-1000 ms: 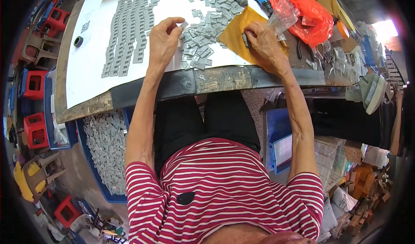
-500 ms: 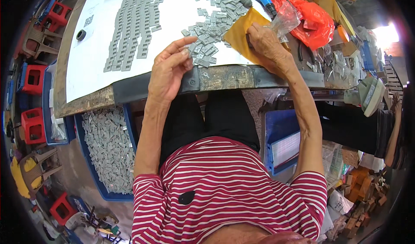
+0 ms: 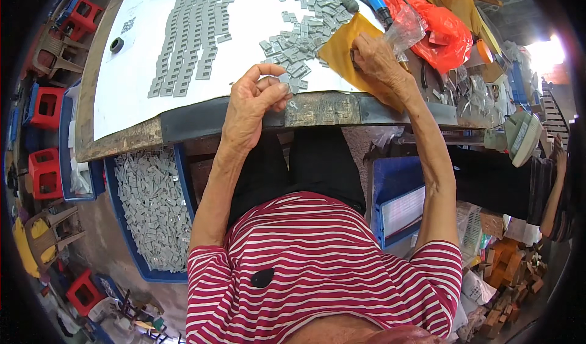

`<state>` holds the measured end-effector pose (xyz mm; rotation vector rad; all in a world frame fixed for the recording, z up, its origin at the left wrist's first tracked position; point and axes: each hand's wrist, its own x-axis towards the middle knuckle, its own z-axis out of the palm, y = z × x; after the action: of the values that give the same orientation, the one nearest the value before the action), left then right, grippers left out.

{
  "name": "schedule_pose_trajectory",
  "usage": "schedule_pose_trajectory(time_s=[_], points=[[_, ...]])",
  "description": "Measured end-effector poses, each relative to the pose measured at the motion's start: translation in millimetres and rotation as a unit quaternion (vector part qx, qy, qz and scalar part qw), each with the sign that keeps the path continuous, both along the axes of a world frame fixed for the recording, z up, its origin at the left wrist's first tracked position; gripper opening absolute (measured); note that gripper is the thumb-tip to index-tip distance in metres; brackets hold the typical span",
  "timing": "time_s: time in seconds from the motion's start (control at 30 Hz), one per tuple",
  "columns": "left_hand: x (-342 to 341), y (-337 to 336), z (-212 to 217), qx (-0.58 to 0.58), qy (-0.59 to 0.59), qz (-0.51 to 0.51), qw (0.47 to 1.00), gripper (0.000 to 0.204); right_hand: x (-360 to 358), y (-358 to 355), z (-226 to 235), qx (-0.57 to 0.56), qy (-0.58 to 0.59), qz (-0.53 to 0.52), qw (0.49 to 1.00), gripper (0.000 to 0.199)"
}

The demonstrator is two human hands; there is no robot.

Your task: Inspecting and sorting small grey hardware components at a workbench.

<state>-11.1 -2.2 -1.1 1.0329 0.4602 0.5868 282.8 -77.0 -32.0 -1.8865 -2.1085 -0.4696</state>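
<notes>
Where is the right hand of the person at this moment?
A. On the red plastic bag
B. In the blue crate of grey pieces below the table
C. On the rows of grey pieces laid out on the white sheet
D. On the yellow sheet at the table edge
D: the right hand rests on the yellow sheet, beside the loose grey pieces, while the left hand pinches a small grey piece.

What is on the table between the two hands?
In the head view, a loose heap of small grey pieces and the near edge of a yellow sheet lie between the left hand and right hand.
</notes>
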Motion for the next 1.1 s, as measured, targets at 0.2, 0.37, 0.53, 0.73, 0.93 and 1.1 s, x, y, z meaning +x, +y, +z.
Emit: schedule_pose_trajectory(time_s=[0.2,0.37,0.53,0.73,0.93,1.1], points=[[10,-5,0,0.045,0.019,-0.021,0.999,0.023,10,-12,7,-0.007,0.021,-0.012,1.0,0.006],[10,-4,0,0.042,0.033,-0.027,0.998,0.023,8,-8,7,-0.015,0.043,0.009,0.999,0.005],[10,-4,-3,0.039,0.04,-0.036,0.998,0.023,8,-9,9,-0.023,0.055,-0.005,0.998,0.004],[11,-3,-6,0.027,0.034,-0.029,0.999,0.023,1,-18,17,-0.008,0.212,-0.072,0.974,0.01],[12,-9,-4,0.021,0.008,-0.037,0.999,0.015,-54,-38,58,-0.116,0.7,-0.082,0.7,0.013],[7,-12,-10,0.013,0.007,-0.027,1.0,0.017,-93,-41,52,-0.153,0.812,-0.036,0.562,0.012]])
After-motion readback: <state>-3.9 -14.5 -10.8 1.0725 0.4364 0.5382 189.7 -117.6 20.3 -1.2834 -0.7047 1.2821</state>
